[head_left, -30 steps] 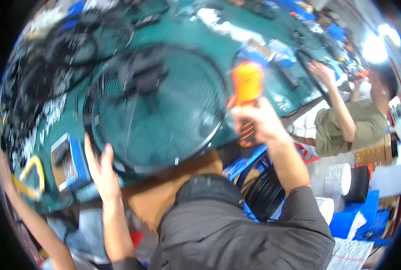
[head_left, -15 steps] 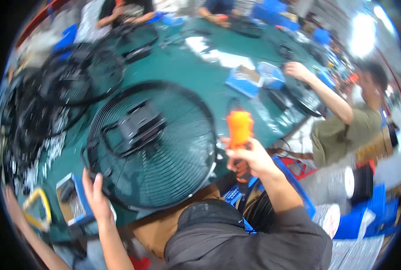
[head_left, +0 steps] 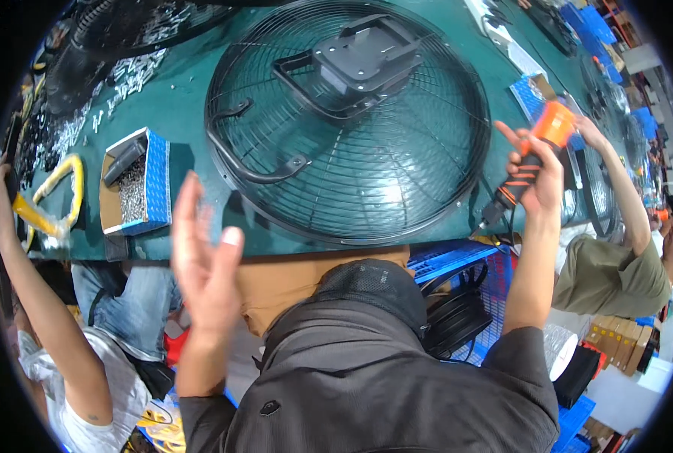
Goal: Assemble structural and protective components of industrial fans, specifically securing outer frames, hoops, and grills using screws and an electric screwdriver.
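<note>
A large round black wire fan guard (head_left: 397, 158) lies on the green table, with a black box-shaped motor housing (head_left: 367, 57) at its centre. Two curved black tubular handles show on it; one handle (head_left: 250, 170) lies at the guard's left rim. My right hand (head_left: 539, 170), right of the guard, grips an orange-and-black electric screwdriver (head_left: 519, 177), its bit end tilted down toward the table edge. Slightly blurred, my left hand (head_left: 208, 264) is raised by the front table edge, fingers apart and holding nothing, near the guard's lower left.
A blue-and-white box (head_left: 158, 181) of small screws, with a black piece on top, stands left. Loose screws (head_left: 140, 75) are strewn beyond it. A co-worker's arm (head_left: 50, 325) reaches to a yellow-wrapped loop (head_left: 72, 189). Another person (head_left: 616, 279) works at right.
My left hand has left the guard's rim and come back toward the table's front edge. My right hand has swung right with the screwdriver, away from the guard. The view has shifted too.
</note>
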Motion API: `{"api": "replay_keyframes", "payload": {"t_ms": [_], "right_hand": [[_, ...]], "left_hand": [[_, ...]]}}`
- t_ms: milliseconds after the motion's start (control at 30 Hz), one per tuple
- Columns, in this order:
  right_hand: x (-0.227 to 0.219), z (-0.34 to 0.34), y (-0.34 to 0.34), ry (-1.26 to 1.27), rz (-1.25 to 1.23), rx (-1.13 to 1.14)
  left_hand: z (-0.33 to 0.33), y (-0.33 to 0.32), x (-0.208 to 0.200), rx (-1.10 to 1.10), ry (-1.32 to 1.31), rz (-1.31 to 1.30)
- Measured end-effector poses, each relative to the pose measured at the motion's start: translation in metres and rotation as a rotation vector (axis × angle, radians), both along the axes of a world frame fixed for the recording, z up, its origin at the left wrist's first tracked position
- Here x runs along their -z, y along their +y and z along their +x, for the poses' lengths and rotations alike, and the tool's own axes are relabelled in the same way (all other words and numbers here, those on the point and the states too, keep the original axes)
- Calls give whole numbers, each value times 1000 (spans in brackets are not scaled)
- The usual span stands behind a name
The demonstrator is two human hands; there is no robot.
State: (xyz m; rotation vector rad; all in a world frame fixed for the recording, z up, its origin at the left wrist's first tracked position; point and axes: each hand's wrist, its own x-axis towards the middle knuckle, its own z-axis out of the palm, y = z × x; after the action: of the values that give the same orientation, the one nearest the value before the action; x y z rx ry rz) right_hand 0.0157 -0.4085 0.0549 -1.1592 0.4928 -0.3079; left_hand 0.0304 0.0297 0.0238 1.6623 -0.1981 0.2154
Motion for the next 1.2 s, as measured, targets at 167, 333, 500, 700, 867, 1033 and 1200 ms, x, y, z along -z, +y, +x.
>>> {"api": "replay_keyframes", "payload": {"t_ms": [167, 333, 500, 700, 867, 1033, 1200], "right_hand": [[-9, -48, 13, -398, -184, 94], [-4, -58, 47, -581, -405, 50], [-14, -48, 75, -522, -468, 125], [-13, -40, 89, -500, -641, 23], [-14, -35, 89, -475, -666, 9], [-15, -39, 87, -511, -646, 2], [-14, -50, 91, -376, -782, 90]], "left_hand": [[63, 102, -48, -346, -167, 638], [109, 134, -60, -8, 107, 1152], [121, 133, -47, 25, 118, 1485], [117, 133, -47, 20, 223, 1347], [112, 137, -48, -2, 206, 1282], [109, 145, -43, -52, 164, 1193], [97, 152, -34, -154, 27, 1049]]}}
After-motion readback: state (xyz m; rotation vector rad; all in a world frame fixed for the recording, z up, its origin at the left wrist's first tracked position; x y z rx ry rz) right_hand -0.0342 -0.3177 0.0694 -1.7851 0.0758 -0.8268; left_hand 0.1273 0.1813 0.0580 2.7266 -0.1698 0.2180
